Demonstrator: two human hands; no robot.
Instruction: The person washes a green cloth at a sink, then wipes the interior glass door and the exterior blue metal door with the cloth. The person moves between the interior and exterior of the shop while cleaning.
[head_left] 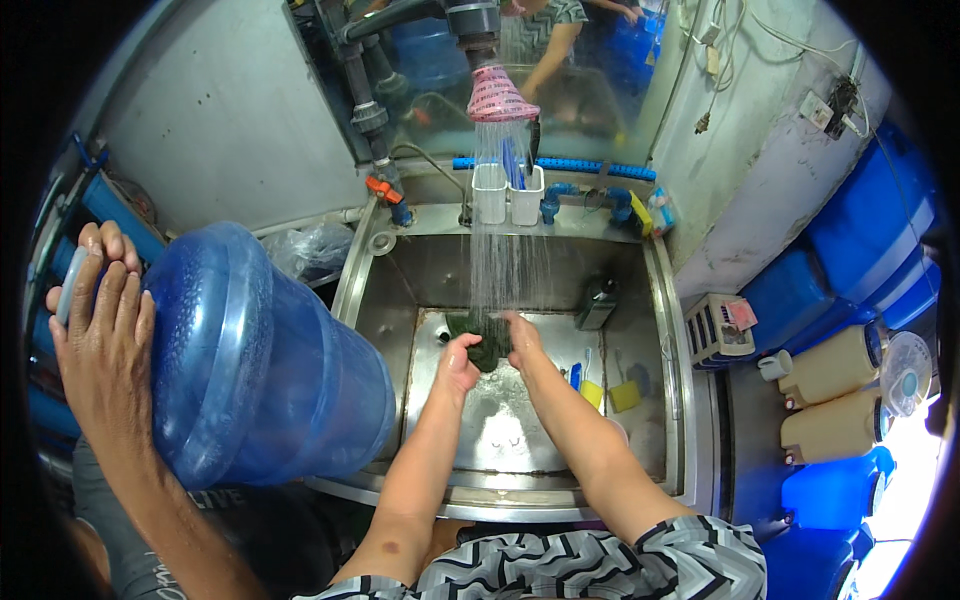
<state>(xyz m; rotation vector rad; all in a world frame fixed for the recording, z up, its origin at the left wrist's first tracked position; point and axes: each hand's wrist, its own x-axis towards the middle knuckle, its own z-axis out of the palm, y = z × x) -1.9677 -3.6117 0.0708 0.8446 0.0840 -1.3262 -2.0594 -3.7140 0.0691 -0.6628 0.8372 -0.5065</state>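
Observation:
Under a falling shower of water, my left hand [459,363] and my right hand [522,338] hold a dark green scouring pad [487,345] between them, low in the stainless steel sink [420,262]. The left fingers are closed on its near left side; the right ones curl round its right side, partly hidden by the water. The water comes from a shower head wrapped in pink printed material [497,96]. To the right on the sink floor lie yellow sponges [625,396] and a blue brush [576,376]. A dark bottle [598,304] stands in the far right corner.
At left, another person's hand [105,300] grips a big blue water jug [270,360] leaning over the sink's left rim. White holders [489,195] sit on the back ledge. An orange-handled valve [384,190] is nearby. Blue and beige containers [830,365] line the right side.

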